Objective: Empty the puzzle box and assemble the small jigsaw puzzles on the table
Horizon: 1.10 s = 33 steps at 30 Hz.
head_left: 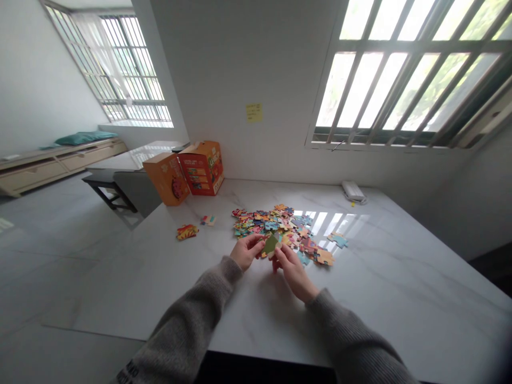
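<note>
We held one green puzzle piece (270, 244) between both hands, just above the near edge of the heap of loose pieces (282, 228) on the white marbled counter (400, 277). Our left hand (247, 250) pinched the piece's left side, its fingers closed on it, thumb on top. Our right hand (294, 273) met it from the right, its fingertips curled against the piece's lower edge; we judged that it had a light grip too, though the exact contact was too small to tell. The piece stood tilted toward us, probably so that its face and tabs could be read against the heap behind it.

The heap lay spread flat in the middle of the counter, mostly picture side up, which kept the colours in view. A light-blue piece (339, 240) sat apart at its right edge, and an orange one (325, 257) lay at the near right. Left of the heap, well apart, lay a small joined cluster in red and yellow (186, 231), and beside it a smaller pale bit (208, 219). At the far left the orange puzzle box (203, 166) stood open against the wall with its lid (167, 178) leaning beside it, out of the working area. A white device (352, 190) rested at the far side under the barred window, and a yellow note (254, 112) was stuck on the wall.
</note>
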Available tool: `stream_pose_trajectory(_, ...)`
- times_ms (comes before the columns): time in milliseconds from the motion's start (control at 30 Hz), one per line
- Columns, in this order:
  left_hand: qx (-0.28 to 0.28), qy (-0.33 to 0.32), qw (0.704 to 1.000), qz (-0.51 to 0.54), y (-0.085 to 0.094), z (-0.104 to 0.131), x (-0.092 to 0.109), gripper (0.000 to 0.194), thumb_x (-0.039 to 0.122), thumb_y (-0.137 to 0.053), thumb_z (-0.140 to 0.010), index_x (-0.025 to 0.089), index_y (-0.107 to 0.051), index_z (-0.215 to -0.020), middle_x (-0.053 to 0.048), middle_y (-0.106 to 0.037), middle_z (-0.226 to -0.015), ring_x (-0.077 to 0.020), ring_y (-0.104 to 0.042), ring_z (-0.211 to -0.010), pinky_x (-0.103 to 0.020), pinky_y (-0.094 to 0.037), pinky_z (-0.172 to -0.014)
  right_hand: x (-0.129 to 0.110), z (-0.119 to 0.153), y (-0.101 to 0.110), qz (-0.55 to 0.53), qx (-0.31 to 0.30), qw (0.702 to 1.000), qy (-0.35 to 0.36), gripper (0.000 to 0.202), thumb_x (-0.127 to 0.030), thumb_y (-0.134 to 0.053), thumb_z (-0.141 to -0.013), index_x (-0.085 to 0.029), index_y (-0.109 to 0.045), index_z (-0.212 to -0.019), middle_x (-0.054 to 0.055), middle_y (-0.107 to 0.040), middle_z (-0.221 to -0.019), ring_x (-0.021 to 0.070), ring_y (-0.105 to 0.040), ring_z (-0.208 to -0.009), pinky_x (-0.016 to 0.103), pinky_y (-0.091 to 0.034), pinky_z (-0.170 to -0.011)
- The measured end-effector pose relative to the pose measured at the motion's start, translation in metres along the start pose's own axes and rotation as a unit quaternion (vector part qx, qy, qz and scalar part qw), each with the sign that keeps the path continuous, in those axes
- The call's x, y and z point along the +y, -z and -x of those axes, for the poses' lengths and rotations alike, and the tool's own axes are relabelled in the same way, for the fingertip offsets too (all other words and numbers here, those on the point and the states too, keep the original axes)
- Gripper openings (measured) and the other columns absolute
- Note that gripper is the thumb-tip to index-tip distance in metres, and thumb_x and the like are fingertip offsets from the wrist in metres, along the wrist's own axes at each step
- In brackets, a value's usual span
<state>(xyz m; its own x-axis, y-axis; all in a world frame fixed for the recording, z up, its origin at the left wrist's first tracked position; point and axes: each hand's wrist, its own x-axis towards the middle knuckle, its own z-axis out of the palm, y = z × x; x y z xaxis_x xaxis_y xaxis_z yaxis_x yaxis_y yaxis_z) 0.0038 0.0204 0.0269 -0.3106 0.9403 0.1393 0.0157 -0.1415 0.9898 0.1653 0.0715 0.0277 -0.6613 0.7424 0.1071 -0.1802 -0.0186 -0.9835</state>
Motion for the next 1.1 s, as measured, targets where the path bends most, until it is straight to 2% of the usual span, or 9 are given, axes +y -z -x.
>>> stream_pose_trajectory(167, -0.019, -0.001, 1.000, -0.020, 0.007, 0.000, 0.007, 0.051, 0.055, -0.068, -0.078, 0.014, -0.072, -0.108, -0.006, -0.069, -0.082, -0.0112, -0.053, -0.057, -0.025, -0.044, -0.054, -0.003, 0.001, 0.004, -0.008, -0.033, 0.999, -0.034, 0.034, -0.053, -0.063, -0.085, -0.022, -0.048, -0.082, -0.008, -0.046, -0.056, 0.0085, -0.041, -0.046, 0.021, -0.034, -0.045)
stream_pose_trajectory(300, 0.001, -0.020, 1.000, 0.019, 0.006, 0.001, 0.002, 0.052, 0.054, -0.065, -0.080, 0.016, -0.066, -0.115, -0.008, -0.066, -0.095, -0.0098, -0.053, -0.059, -0.023, -0.045, -0.053, 0.001, 0.000, 0.005, -0.022, -0.039, 0.999, -0.031, 0.034, -0.052, -0.062, -0.087, -0.021, -0.047, -0.083, -0.005, -0.055, -0.062, 0.0084, -0.046, -0.048, 0.021, -0.035, -0.045)
stream_pose_trajectory(467, -0.039, -0.041, 0.998, -0.019, 0.004, 0.003, -0.003, 0.051, 0.038, -0.070, -0.078, 0.019, -0.060, -0.124, -0.002, -0.058, -0.083, -0.0109, -0.055, -0.067, -0.022, -0.048, -0.061, 0.003, -0.001, 0.007, -0.009, -0.023, 0.999, -0.020, 0.033, -0.053, -0.060, -0.087, -0.021, -0.051, -0.088, -0.004, -0.058, -0.067, 0.0087, -0.048, -0.049, 0.022, -0.037, -0.046)
stream_pose_trajectory(533, 0.014, -0.063, 0.994, -0.085, 0.022, -0.003, 0.000, 0.047, 0.035, -0.066, -0.081, 0.020, -0.061, -0.125, -0.002, -0.059, -0.086, -0.0127, -0.057, -0.073, -0.025, -0.049, -0.069, 0.003, -0.001, 0.009, -0.003, -0.017, 1.000, -0.012, 0.032, -0.052, -0.058, -0.088, -0.021, -0.053, -0.095, -0.003, -0.059, -0.072, 0.0087, -0.048, -0.050, 0.023, -0.037, -0.046)
stream_pose_trajectory(600, 0.129, -0.079, 0.971, -0.185, 0.057, -0.014, 0.002, 0.042, 0.032, -0.062, -0.083, 0.020, -0.064, -0.123, -0.004, -0.062, -0.090, -0.0152, -0.058, -0.077, -0.029, -0.049, -0.077, 0.003, -0.001, 0.011, 0.007, -0.006, 1.000, 0.000, 0.031, -0.050, -0.057, -0.090, -0.021, -0.055, -0.100, -0.002, -0.058, -0.074, 0.0090, -0.048, -0.052, 0.023, -0.037, -0.047)
stream_pose_trajectory(667, 0.267, -0.058, 0.917, -0.292, 0.103, -0.026, 0.004, 0.036, 0.029, -0.058, -0.086, 0.019, -0.066, -0.120, -0.006, -0.065, -0.091, -0.0193, -0.059, -0.081, -0.034, -0.048, -0.082, 0.002, -0.001, 0.012, 0.021, -0.002, 1.000, 0.006, 0.029, -0.048, -0.057, -0.090, -0.021, -0.056, -0.102, -0.003, -0.057, -0.073, 0.0096, -0.047, -0.053, 0.024, -0.037, -0.048)
stream_pose_trajectory(733, 0.336, -0.005, 0.853, -0.399, 0.148, -0.037, 0.002, 0.032, 0.025, -0.060, -0.086, 0.017, -0.066, -0.117, -0.010, -0.066, -0.090, -0.0256, -0.060, -0.089, -0.041, -0.044, -0.088, 0.000, -0.001, 0.012, 0.034, -0.003, 0.999, 0.006, 0.027, -0.046, -0.057, -0.089, -0.021, -0.057, -0.102, -0.003, -0.056, -0.071, 0.0103, -0.047, -0.054, 0.024, -0.037, -0.049)
stream_pose_trajectory(867, 0.318, 0.070, 0.774, -0.543, 0.200, -0.050, -0.003, 0.024, 0.021, -0.060, -0.087, 0.014, -0.065, -0.109, -0.012, -0.066, -0.088, -0.0331, -0.056, -0.103, -0.051, -0.036, -0.093, -0.005, 0.000, 0.009, 0.055, -0.010, 0.998, 0.001, 0.025, -0.043, -0.058, -0.088, -0.021, -0.057, -0.101, -0.003, -0.055, -0.068, 0.0107, -0.045, -0.053, 0.024, -0.035, -0.049)
stream_pose_trajectory(1100, 0.252, 0.062, 0.772, -0.581, 0.209, -0.062, -0.008, 0.027, 0.027, -0.057, -0.090, 0.007, -0.063, -0.108, -0.010, -0.065, -0.096, -0.0323, -0.049, -0.109, -0.054, -0.029, -0.098, -0.002, -0.002, 0.013, 0.079, -0.007, 0.997, 0.006, 0.023, -0.040, -0.055, -0.090, -0.021, -0.056, -0.103, -0.003, -0.054, -0.069, 0.0109, -0.045, -0.055, 0.024, -0.036, -0.050)
